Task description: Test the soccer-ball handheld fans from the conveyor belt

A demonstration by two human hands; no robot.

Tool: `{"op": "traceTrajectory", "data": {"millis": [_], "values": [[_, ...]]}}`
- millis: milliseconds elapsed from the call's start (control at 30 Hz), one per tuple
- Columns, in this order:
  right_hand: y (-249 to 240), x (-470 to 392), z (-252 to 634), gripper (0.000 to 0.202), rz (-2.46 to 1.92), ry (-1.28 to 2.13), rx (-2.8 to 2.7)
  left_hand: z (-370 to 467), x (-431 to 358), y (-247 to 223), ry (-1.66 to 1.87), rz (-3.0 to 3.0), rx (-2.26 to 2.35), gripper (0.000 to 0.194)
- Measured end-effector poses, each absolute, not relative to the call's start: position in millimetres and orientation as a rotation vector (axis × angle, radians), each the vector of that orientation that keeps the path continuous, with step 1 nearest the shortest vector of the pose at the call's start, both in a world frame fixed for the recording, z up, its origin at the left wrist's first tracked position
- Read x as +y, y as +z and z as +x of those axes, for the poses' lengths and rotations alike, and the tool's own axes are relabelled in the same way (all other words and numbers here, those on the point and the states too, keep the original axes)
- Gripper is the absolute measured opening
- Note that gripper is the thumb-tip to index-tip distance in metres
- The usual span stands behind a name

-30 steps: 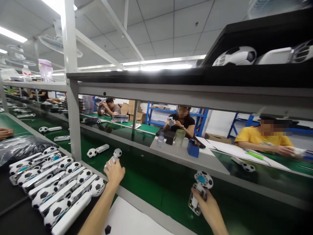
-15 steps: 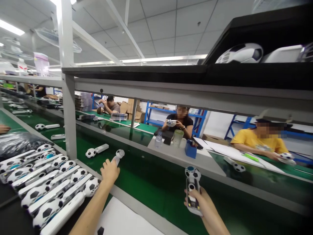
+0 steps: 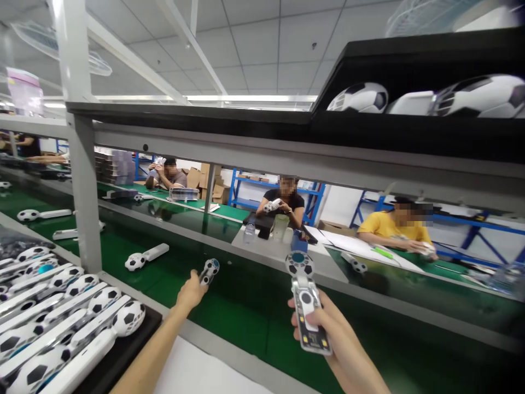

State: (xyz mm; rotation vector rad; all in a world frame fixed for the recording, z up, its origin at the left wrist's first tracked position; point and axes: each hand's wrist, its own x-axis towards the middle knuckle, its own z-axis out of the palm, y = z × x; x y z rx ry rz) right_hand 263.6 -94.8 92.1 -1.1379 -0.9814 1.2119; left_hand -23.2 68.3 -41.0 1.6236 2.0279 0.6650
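My right hand (image 3: 328,328) is closed around the handle of a soccer-ball handheld device (image 3: 305,309). The thumb lies on its front, where a circuit board with small yellow parts shows. Its round black-and-white head has a blue-grey centre and points up. Over the green conveyor, my left hand (image 3: 192,291) grips a second soccer-ball device (image 3: 210,269) by its handle, with the round head beyond the fingers. The handle is mostly hidden by the hand. A third such device (image 3: 145,257) lies on the belt to the left of that hand.
A black tray (image 3: 150,323) filled with rows of these devices stands at the lower left. White paper (image 3: 192,366) lies in front of me. A metal post (image 3: 84,191) and an overhead shelf (image 3: 205,117) frame the conveyor (image 3: 246,306). Several people sit opposite, a bottle (image 3: 249,231) among their things.
The view has swung right. My left hand has turned its device, so the head's blue-grey centre now shows. The right hand's device is raised a little and faces me more squarely.
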Motion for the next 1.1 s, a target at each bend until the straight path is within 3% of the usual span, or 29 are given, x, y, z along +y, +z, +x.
{"op": "traceTrajectory", "data": {"millis": [167, 333, 567, 667, 767, 1000, 1100], "values": [[105.9, -108.2, 257.8, 0.054, -1.052, 1.272, -0.971, 4.3, 54.9, -23.7, 0.743, 1.424, 1.619, 0.027], [114.3, -117.1, 253.9, 0.049, -0.979, 1.248, -0.977, 31.6, 11.2, 40.6, 0.995, 1.306, 1.072, 0.025], [122.3, -135.3, 250.3, 0.064, -0.836, 1.135, -1.097, 50.9, -79.1, 119.9, 1.089, 1.172, 0.547, 0.046], [124.0, -144.5, 246.7, 0.073, -0.787, 1.104, -1.136, 52.5, -102.2, 129.4, 1.082, 1.109, 0.443, 0.06], [125.2, -151.8, 242.3, 0.08, -0.762, 1.109, -1.153, 51.1, -112.6, 130.5, 1.084, 1.079, 0.396, 0.061], [127.8, -161.8, 230.9, 0.084, -0.79, 1.126, -1.13, 45.8, -122.6, 127.1, 1.165, 1.154, 0.285, 0.082], [127.1, -164.2, 227.3, 0.086, -0.8, 1.142, -1.095, 46.0, -126.5, 125.8, 1.104, 1.205, 0.22, 0.076]]}}
